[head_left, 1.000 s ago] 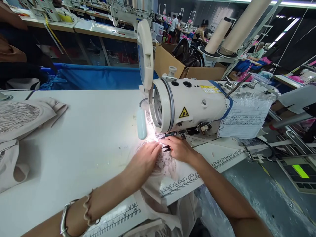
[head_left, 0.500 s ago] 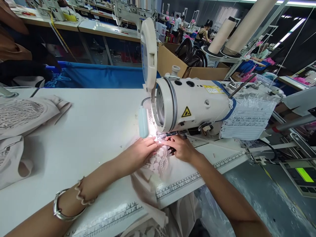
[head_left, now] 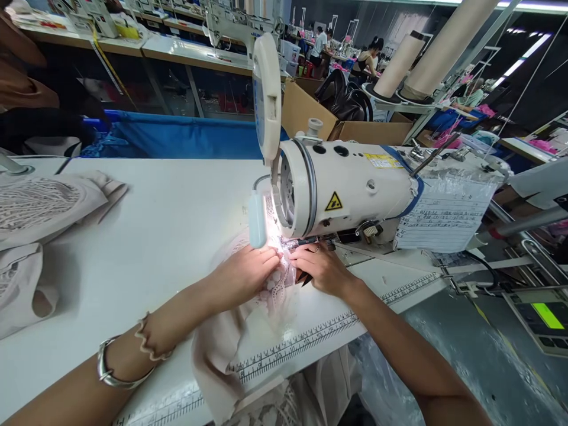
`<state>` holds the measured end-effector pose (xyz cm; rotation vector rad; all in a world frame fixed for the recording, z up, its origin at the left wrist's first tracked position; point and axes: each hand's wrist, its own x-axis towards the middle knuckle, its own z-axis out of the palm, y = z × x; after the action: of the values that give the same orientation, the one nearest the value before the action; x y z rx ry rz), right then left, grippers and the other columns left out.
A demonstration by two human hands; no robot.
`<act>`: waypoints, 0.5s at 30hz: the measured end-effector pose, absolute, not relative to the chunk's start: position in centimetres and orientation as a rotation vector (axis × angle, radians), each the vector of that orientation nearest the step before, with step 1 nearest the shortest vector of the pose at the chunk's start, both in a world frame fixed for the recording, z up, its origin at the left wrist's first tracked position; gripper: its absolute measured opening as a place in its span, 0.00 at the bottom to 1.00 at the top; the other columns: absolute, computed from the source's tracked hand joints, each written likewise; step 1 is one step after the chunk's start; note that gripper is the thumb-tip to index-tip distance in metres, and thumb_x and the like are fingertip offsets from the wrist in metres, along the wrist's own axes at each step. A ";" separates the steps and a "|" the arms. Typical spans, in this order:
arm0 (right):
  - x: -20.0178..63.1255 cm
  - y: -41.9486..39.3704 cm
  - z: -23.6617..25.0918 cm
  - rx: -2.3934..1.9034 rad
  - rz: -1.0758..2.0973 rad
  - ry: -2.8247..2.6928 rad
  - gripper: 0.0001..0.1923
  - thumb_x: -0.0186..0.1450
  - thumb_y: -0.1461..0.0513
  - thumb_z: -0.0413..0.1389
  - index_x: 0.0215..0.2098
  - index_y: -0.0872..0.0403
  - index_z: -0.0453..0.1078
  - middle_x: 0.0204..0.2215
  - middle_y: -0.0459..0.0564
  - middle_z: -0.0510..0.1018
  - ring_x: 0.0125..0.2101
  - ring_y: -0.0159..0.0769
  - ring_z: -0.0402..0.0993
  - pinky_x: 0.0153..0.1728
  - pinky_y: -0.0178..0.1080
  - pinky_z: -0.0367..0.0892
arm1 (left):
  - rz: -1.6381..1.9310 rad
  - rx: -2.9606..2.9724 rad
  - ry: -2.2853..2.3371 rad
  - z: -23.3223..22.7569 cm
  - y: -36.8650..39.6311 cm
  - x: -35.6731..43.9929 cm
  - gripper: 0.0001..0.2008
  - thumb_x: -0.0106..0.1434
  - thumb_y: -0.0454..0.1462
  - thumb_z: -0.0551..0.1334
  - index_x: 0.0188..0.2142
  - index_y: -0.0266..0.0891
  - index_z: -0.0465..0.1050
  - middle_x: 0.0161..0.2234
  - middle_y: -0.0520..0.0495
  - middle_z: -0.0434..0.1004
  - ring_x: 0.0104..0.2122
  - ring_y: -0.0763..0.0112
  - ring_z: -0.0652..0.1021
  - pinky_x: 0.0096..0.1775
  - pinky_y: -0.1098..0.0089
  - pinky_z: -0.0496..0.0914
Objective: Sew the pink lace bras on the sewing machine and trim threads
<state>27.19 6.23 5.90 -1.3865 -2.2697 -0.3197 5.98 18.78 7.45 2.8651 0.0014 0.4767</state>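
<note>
I see the pale lace-trimmed fabric (head_left: 266, 296) has slid further under the white sewing machine (head_left: 346, 189); left hand (head_left: 242, 275) presses it flat, right hand (head_left: 322, 269) pinches its edge, perhaps also holding dark snips; feeding seems underway.

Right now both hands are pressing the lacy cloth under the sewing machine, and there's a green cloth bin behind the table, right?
Almost. Both hands, the left hand and the right hand, do press the lacy cloth at the sewing machine, but the head view shows the cloth bin behind the table is blue, not green.
</note>
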 end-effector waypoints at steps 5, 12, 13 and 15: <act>27.4 6.3 5.8 -1.398 -0.310 -2.250 0.18 0.68 0.73 0.45 0.44 0.55 0.75 0.42 0.51 0.83 0.45 0.39 0.75 0.44 0.43 0.70 | 0.474 2.921 0.010 7.8 18.8 5.8 0.15 0.68 0.25 0.50 0.46 0.37 0.72 0.40 0.41 0.76 0.39 0.62 0.76 0.34 0.66 0.69; 27.1 6.2 5.9 -1.462 -0.323 -2.260 0.19 0.70 0.72 0.43 0.45 0.55 0.75 0.46 0.52 0.82 0.47 0.40 0.74 0.40 0.41 0.69 | 0.534 2.962 0.079 8.0 18.4 6.2 0.14 0.69 0.26 0.48 0.42 0.34 0.72 0.42 0.38 0.76 0.39 0.59 0.76 0.32 0.64 0.69; 27.1 6.2 5.9 -1.449 -0.331 -2.270 0.19 0.70 0.73 0.43 0.44 0.55 0.75 0.45 0.51 0.82 0.47 0.39 0.73 0.39 0.41 0.68 | 0.549 2.966 0.062 7.8 18.4 6.3 0.14 0.69 0.27 0.48 0.41 0.34 0.72 0.42 0.37 0.76 0.39 0.59 0.76 0.33 0.63 0.69; 27.0 6.2 6.0 -1.426 -0.354 -2.283 0.19 0.69 0.74 0.44 0.42 0.55 0.76 0.44 0.51 0.83 0.45 0.39 0.73 0.37 0.40 0.67 | 0.573 2.968 0.027 7.5 18.5 6.3 0.14 0.69 0.26 0.48 0.41 0.34 0.71 0.41 0.37 0.76 0.38 0.60 0.76 0.35 0.62 0.70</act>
<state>26.99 6.20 5.98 -1.4264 -2.2825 -0.3539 6.30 18.54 7.46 2.9683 0.0275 0.5733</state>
